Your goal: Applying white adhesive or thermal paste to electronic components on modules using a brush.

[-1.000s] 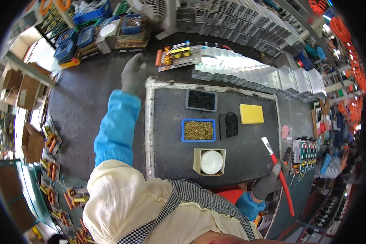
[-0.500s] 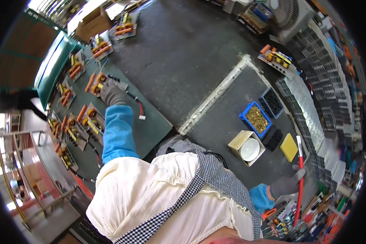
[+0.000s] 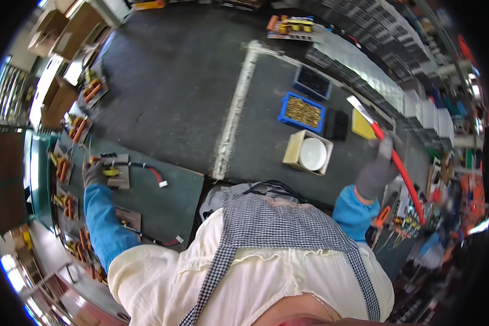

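At the left, my left hand (image 3: 95,174), in a grey glove, is closed on the coil side of a circuit board (image 3: 123,173). This board carries a yellow part, a black row of parts and a black-and-red cable (image 3: 152,171) ending in a white connector. Out to the right, my gloved right hand (image 3: 376,173) holds a long red-handled brush (image 3: 402,165) by its handle. Its pale tip points up and left, and its shaft crosses in front of a yellow sponge-like block (image 3: 362,125).
Several similar boards (image 3: 76,129) line the green board surface's left side. On the dark table stand a blue tray of brass-coloured pieces (image 3: 282,118), a dark bin (image 3: 312,82), a box with a white round container (image 3: 313,154) and a black block (image 3: 337,125). Stacked grey pieces (image 3: 358,65) bound the right.
The view has turned to the right. My right hand has raised the brush and brought it left across the yellow block. My left hand stays at the same circuit board.
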